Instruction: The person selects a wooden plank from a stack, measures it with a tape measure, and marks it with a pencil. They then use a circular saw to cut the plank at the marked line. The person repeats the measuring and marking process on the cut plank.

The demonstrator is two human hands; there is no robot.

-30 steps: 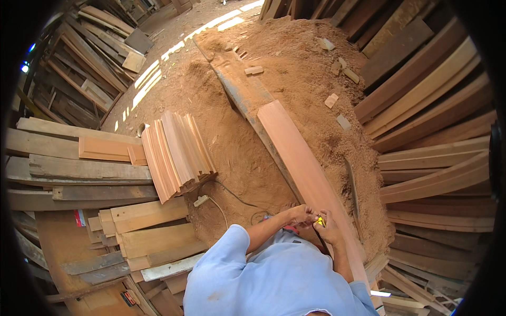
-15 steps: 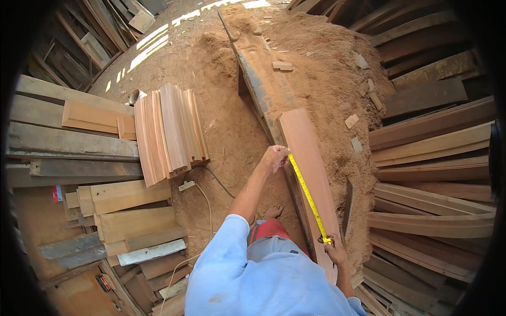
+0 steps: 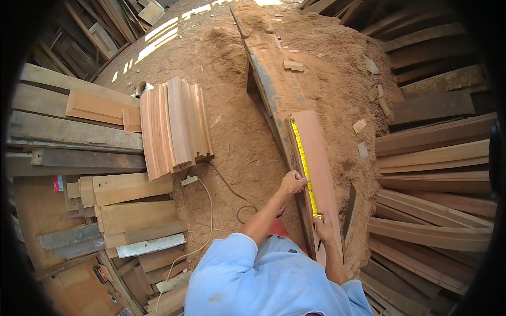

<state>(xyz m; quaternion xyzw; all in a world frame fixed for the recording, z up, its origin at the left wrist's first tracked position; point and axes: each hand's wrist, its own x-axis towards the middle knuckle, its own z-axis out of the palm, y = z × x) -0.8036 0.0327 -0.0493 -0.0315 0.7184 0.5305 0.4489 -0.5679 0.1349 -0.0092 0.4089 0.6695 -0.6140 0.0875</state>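
A long reddish wooden plank [image 3: 318, 152] lies lengthwise on a narrow sawdust-covered bench [image 3: 271, 100]. Along the plank's left side runs the yellow blade of a tape measure [image 3: 300, 147], its far tip near the plank's far end. My left hand [image 3: 293, 183] is closed at the blade partway along, fingertips pinching its edge by the plank's left side. Nearer to me, my right hand [image 3: 326, 227] is closed around the tape measure's case, which the fingers mostly hide.
Small wood offcuts [image 3: 293, 66] lie on the bench and on the sawdust heap [image 3: 342, 84] to its right. Stacked boards [image 3: 171, 129] stand at the left, with more planks [image 3: 432, 174] along the right. A pale cord [image 3: 212, 210] crosses the floor.
My left hand has come back toward me along the blade, whose tip now lies near the plank's far end. My right hand has moved slightly farther up the plank with the case.
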